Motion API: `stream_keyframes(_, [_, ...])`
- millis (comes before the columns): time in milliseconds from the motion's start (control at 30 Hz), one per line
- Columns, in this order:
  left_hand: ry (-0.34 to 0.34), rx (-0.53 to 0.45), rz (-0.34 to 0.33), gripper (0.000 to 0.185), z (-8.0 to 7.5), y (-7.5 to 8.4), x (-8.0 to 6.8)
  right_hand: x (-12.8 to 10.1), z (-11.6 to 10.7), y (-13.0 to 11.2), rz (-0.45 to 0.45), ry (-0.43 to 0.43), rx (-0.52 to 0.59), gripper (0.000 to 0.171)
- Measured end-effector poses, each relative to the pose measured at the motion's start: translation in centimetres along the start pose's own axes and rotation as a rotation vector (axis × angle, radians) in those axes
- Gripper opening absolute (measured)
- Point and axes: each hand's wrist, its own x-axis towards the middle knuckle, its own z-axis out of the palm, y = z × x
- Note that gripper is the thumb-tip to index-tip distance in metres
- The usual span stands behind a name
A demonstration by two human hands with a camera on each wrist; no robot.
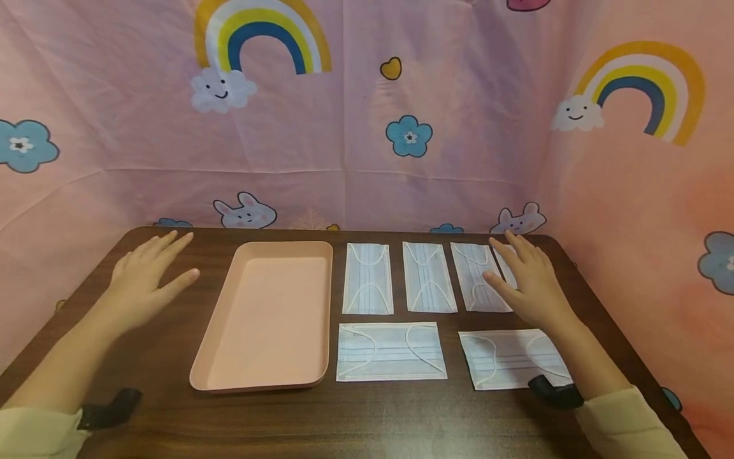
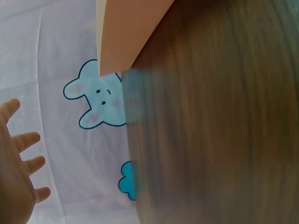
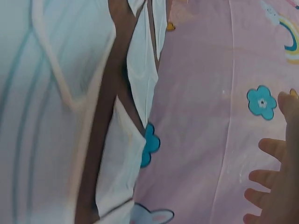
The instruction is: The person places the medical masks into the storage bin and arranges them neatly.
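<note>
My left hand, fingers spread and holding nothing, is left of a shallow pink tray with nothing in it. On the right, my right hand has its fingers apart over the far-right masks and grips nothing. Upright in the back row lie a face mask, a second mask, a third mask and one more mask, mostly behind the right hand. In front, a mask lies sideways beside the tray, and another sideways mask is partly covered by my right wrist.
All of this lies on a dark wooden table. A pink printed cloth hangs along the back and both sides, close to the table's edges. Black straps circle both wrists.
</note>
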Motion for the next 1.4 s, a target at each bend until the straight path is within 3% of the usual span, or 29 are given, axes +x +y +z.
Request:
stream_keyframes(367, [0.042, -0.181, 0.019, 0.061, 3.1, -0.1, -0.5, -1.4, 3.2, -2.4, -0.107, 0.026, 0.183, 0.058])
stream_keyframes(767, [-0.084, -0.441, -0.074, 0.063, 5.1, -0.4, -1.4, -2.2, 6.9, -5.4, -0.146, -0.05, 0.448, 0.051])
stream_keyframes(967, [-0.072, -0.546, -0.044, 0.062, 6.6, -0.7, -1.4, -1.8, 8.5, -6.0, -0.188, -0.079, 0.518, 0.044])
stream_keyframes(1133, [-0.108, -0.626, -0.069, 0.063, 7.8, -1.2, -1.6, -1.6, 9.8, -6.2, -0.203, -0.151, 0.566, 0.042])
stream_keyframes(1400, [-0.153, -0.633, -0.089, 0.065, 8.4, -1.3, -1.5, -1.5, 11.0, -6.5, -0.199, -0.218, 0.555, 0.04])
